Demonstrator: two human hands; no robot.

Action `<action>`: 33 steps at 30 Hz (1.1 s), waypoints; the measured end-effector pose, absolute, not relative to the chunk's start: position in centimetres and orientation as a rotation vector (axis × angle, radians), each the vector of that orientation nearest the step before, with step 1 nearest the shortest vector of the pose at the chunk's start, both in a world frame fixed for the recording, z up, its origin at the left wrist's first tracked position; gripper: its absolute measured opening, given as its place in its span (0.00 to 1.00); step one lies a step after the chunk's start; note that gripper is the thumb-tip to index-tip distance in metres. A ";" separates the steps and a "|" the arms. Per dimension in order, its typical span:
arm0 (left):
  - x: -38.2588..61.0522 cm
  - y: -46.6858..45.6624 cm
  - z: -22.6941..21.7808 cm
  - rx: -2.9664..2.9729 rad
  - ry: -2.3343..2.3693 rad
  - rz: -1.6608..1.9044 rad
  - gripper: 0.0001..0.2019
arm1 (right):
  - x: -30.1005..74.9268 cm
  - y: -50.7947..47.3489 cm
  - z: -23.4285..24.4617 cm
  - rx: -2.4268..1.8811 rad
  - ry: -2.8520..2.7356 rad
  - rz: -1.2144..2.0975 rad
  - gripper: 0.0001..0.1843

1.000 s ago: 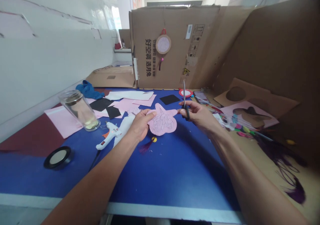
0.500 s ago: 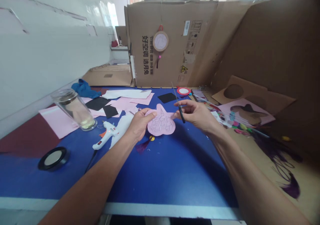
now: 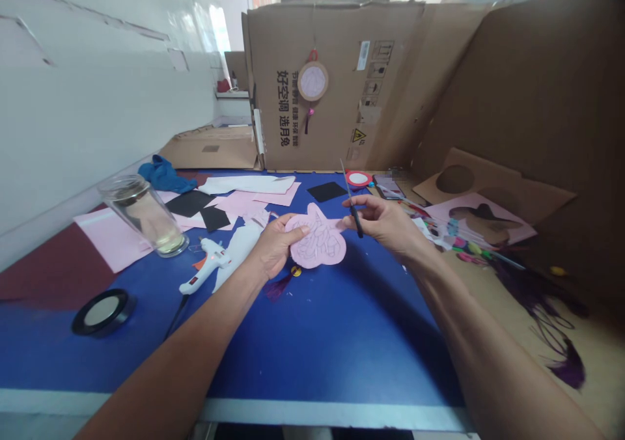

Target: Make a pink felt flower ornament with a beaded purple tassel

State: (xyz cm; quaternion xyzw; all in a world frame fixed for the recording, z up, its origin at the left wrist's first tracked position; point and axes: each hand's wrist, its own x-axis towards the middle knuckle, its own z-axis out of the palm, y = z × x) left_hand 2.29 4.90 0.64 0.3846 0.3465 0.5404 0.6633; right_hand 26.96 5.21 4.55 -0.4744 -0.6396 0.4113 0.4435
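Note:
My left hand (image 3: 273,248) pinches the left edge of a pink paper cutout (image 3: 318,239) with drawn line patterns, held just above the blue table (image 3: 317,336). My right hand (image 3: 385,222) grips a pair of black-handled scissors (image 3: 352,200), blades pointing up and away, and its fingertips also touch the cutout's right tip. A purple tassel with a yellow bead (image 3: 284,282) lies on the table under the cutout. A white glue gun (image 3: 208,267) lies just left of my left hand.
A glass jar (image 3: 146,215) stands at the left, with a black tape roll (image 3: 101,310) nearer me. Pink, white and black paper pieces (image 3: 239,199) lie behind. Cardboard walls (image 3: 342,82) enclose the back and right; craft scraps and purple tassels (image 3: 561,336) litter the right side.
The view dropped slightly in the first half second. The scissors tilted from upright to leaning left. The cutout has turned a little between my hands.

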 end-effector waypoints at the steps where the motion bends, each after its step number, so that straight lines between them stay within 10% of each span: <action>1: 2.2 4.9 0.7 0.871 0.788 1.226 0.20 | 27.2 5.2 4.7 -1.186 -1.596 1.017 0.33; 33: 1.4 5.5 0.4 0.979 0.872 1.189 0.10 | 33.9 3.2 3.0 -1.207 -1.892 1.429 0.29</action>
